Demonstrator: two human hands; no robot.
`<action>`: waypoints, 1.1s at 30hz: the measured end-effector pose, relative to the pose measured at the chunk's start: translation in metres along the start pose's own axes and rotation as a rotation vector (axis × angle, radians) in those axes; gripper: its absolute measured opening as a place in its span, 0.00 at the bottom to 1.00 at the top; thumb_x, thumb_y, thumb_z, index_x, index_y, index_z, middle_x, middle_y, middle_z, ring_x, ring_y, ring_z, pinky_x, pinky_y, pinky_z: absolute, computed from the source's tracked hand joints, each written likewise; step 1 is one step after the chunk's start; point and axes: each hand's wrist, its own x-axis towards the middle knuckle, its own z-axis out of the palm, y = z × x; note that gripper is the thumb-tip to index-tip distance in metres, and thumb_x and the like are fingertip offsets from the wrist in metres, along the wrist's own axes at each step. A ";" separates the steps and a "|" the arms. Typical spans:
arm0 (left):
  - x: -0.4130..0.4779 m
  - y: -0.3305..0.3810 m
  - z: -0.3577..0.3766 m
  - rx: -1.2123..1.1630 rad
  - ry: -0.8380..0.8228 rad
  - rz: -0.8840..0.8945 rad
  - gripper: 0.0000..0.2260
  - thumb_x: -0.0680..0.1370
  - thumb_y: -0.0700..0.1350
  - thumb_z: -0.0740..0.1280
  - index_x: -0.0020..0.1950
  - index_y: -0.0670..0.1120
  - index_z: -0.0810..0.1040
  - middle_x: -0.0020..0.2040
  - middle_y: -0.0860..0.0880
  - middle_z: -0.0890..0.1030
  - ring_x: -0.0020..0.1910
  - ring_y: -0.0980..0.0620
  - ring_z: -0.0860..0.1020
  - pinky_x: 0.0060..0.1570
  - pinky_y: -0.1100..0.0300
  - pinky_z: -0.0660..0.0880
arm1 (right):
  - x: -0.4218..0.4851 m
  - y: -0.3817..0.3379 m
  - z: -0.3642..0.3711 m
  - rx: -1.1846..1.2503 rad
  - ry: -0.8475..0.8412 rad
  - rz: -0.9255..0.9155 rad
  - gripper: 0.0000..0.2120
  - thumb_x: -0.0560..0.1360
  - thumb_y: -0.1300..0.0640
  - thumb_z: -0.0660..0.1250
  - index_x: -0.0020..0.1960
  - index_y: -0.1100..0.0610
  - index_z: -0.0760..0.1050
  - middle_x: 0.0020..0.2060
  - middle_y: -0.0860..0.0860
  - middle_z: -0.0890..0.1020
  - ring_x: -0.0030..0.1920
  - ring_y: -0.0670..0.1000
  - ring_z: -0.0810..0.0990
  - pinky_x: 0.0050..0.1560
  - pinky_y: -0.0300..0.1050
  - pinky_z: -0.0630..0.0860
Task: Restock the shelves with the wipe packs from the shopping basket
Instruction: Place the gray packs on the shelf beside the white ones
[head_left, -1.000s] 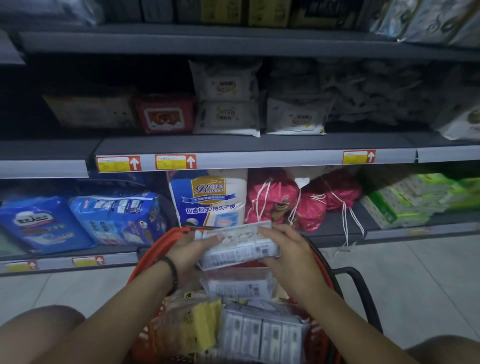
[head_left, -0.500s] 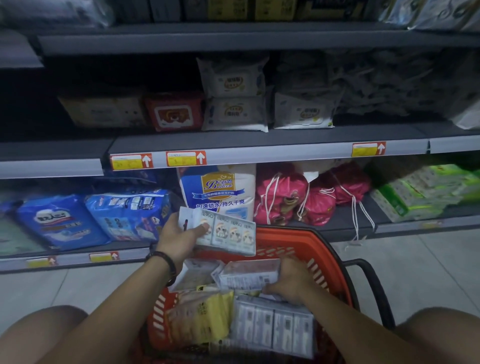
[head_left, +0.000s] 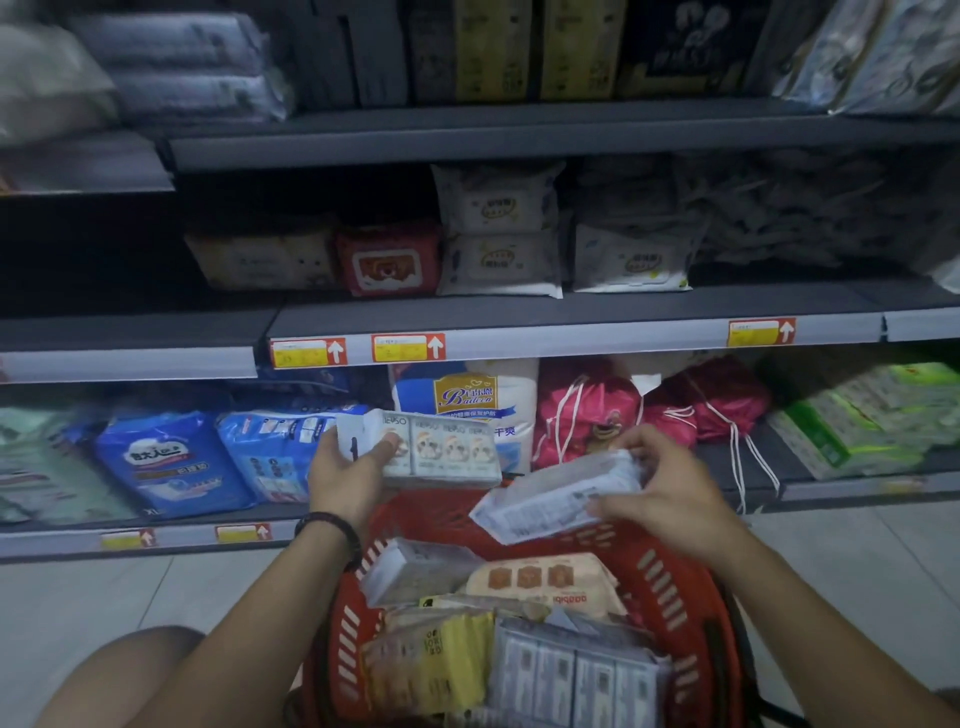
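Note:
A red shopping basket (head_left: 675, 582) sits low in front of me and holds several wipe packs, among them an orange-printed pack (head_left: 545, 579) and a grey multipack (head_left: 576, 675). My left hand (head_left: 348, 473) grips a white multipack with cartoon faces (head_left: 447, 449), held above the basket's far rim. My right hand (head_left: 670, 493) grips a second white pack (head_left: 556, 499), tilted, its printed back towards me, just above the basket. The middle shelf (head_left: 571, 332) carries white wipe packs (head_left: 498, 228) and a red pack (head_left: 389, 260).
Blue diaper bags (head_left: 171, 457), a white and blue bag (head_left: 467, 400), pink drawstring bags (head_left: 587, 410) and green packs (head_left: 857, 421) fill the bottom shelf. Boxes stand on the top shelf (head_left: 493, 52). My knees frame the basket on the tiled floor (head_left: 857, 561).
My right hand has lifted a second white pack out of the basket. My left hand has kept its multipack raised. The view has tilted up slightly.

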 end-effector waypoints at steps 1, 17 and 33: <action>-0.008 0.011 0.002 -0.002 0.001 0.004 0.29 0.67 0.57 0.81 0.65 0.55 0.78 0.59 0.47 0.87 0.55 0.43 0.86 0.59 0.37 0.81 | -0.003 -0.004 -0.008 0.068 0.033 -0.035 0.27 0.58 0.59 0.89 0.50 0.47 0.78 0.47 0.50 0.86 0.45 0.51 0.86 0.45 0.51 0.84; -0.057 0.036 0.044 -0.284 -0.310 -0.147 0.13 0.85 0.43 0.66 0.69 0.48 0.76 0.60 0.42 0.86 0.54 0.42 0.87 0.42 0.44 0.85 | -0.018 -0.031 0.046 0.446 0.214 -0.203 0.26 0.68 0.61 0.85 0.58 0.52 0.74 0.53 0.49 0.85 0.54 0.54 0.87 0.50 0.58 0.87; -0.058 0.075 0.043 -0.186 -0.305 0.166 0.38 0.67 0.54 0.84 0.70 0.56 0.65 0.65 0.46 0.79 0.58 0.45 0.85 0.55 0.43 0.84 | -0.017 -0.084 0.042 0.755 0.272 -0.210 0.32 0.69 0.63 0.81 0.68 0.42 0.78 0.62 0.49 0.85 0.60 0.60 0.87 0.53 0.69 0.85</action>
